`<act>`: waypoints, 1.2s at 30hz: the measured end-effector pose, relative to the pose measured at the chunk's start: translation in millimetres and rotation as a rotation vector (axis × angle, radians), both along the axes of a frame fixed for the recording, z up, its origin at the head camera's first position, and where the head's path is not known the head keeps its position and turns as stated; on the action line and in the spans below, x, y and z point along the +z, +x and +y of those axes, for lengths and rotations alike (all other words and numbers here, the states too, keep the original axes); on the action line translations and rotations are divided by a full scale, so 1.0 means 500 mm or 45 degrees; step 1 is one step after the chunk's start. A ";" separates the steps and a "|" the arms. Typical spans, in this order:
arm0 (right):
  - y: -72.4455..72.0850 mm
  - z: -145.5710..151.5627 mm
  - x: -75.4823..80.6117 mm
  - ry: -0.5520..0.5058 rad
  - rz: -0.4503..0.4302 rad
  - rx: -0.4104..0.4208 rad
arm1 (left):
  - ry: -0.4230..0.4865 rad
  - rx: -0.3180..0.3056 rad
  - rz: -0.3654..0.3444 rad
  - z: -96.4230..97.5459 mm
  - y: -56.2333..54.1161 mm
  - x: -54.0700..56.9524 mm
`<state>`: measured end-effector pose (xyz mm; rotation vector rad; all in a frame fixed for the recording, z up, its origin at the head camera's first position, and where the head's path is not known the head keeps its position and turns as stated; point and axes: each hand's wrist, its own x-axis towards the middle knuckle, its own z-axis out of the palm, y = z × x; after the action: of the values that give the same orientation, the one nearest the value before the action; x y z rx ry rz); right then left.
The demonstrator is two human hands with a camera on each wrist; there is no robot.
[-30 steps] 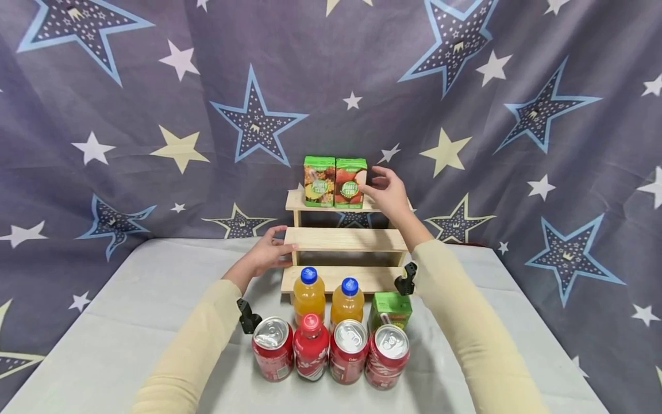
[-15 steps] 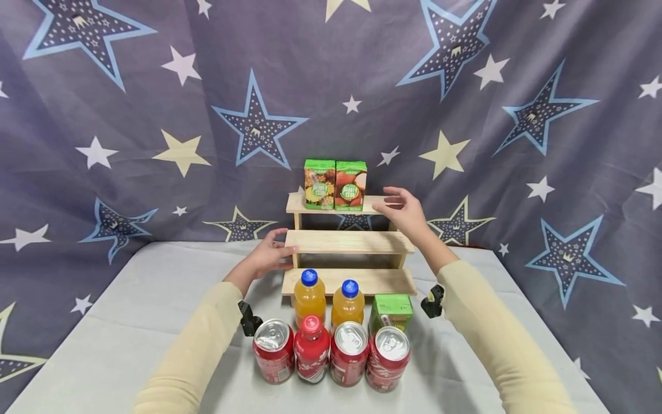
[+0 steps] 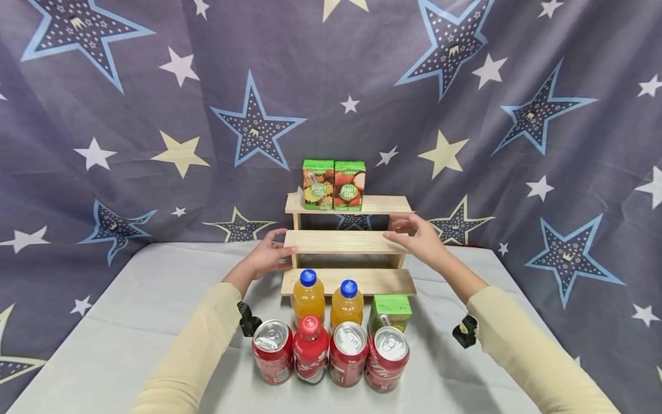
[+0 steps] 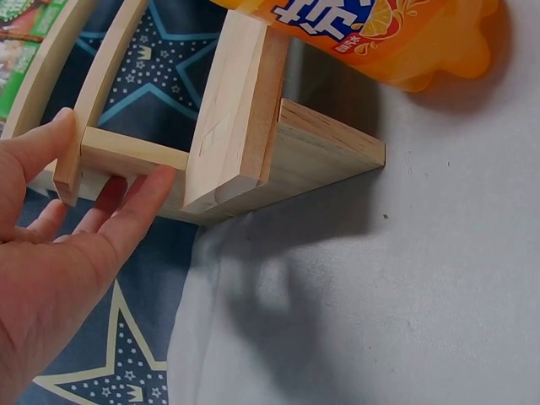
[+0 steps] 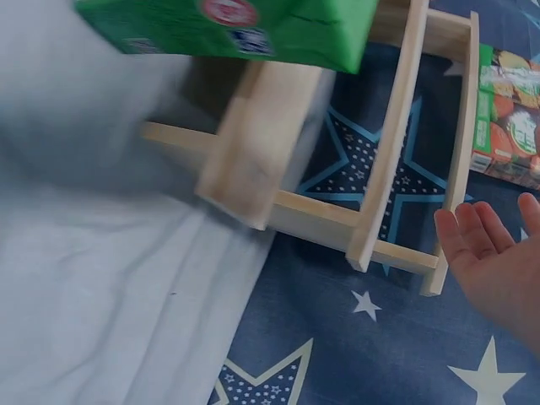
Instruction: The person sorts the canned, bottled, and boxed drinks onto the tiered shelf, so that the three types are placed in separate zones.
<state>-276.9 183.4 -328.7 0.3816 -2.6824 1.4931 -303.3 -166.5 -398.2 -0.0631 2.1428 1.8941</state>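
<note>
A three-step wooden shelf (image 3: pixel 345 241) stands at the back of the table. My left hand (image 3: pixel 266 253) grips the left end of its middle step; in the left wrist view the thumb lies on the step's edge and the fingers reach the side bar below. My right hand (image 3: pixel 421 238) is at the right end of the middle step, fingers loosely spread and holding nothing. On the left half of the top step, two green juice boxes stand side by side: a pineapple-print juice box (image 3: pixel 318 185) and a red-fruit juice box (image 3: pixel 349 187).
In front of the shelf stand an orange juice bottle (image 3: pixel 308 296), another orange juice bottle (image 3: pixel 347 305) and a green juice box (image 3: pixel 391 312). Nearer are a red bottle (image 3: pixel 311 351) and three red cans, one a can (image 3: pixel 272 352) at left. A star-patterned curtain (image 3: pixel 331 86) hangs behind.
My right hand has moved away from the red-fruit juice box, down and rightward to the middle step's right end. The left hand keeps its place on the shelf.
</note>
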 end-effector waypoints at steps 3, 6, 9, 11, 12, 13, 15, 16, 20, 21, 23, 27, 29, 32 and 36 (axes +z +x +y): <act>0.021 0.011 -0.009 0.018 0.001 0.044 | -0.006 0.002 0.004 0.000 0.001 0.002; 0.044 0.022 -0.020 0.035 -0.005 0.089 | -0.009 0.003 0.001 0.000 0.003 0.003; 0.065 0.031 -0.027 0.048 -0.019 0.137 | -0.006 -0.002 0.001 0.000 0.005 0.003; 0.076 0.036 -0.032 0.057 -0.018 0.168 | -0.001 -0.003 0.002 0.000 0.005 0.003; 0.081 0.038 -0.034 0.058 -0.016 0.183 | -0.006 -0.005 0.007 0.000 0.006 0.003; 0.086 0.040 -0.036 0.060 -0.010 0.197 | -0.008 -0.007 0.010 0.000 0.006 0.003; 0.096 0.043 -0.040 0.071 0.000 0.216 | -0.013 -0.005 0.014 -0.001 0.006 0.003; 0.101 0.044 -0.042 0.076 0.002 0.224 | -0.014 -0.005 0.016 -0.001 0.006 0.003; 0.121 0.050 -0.053 0.098 -0.015 0.260 | -0.015 -0.005 0.015 -0.001 0.007 0.004; 0.125 0.052 -0.056 0.104 -0.021 0.270 | -0.013 -0.006 0.013 0.000 0.007 0.005; 0.132 0.055 -0.064 0.116 -0.035 0.289 | -0.015 -0.008 0.015 0.000 0.007 0.005; 0.142 0.061 -0.078 0.114 -0.075 0.327 | -0.014 -0.008 0.016 0.000 0.008 0.004; 0.146 0.064 -0.084 0.105 -0.095 0.355 | -0.010 -0.007 0.012 0.001 0.008 0.003; 0.152 0.069 -0.090 0.101 -0.127 0.390 | -0.005 -0.008 0.006 0.000 0.009 0.003; 0.158 0.075 -0.098 0.137 -0.129 0.420 | -0.004 -0.014 0.016 0.001 0.007 0.003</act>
<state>-197.9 220.8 -377.8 0.8112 -2.8990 1.4779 -300.0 -166.2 -396.9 -0.0403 2.1492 1.8902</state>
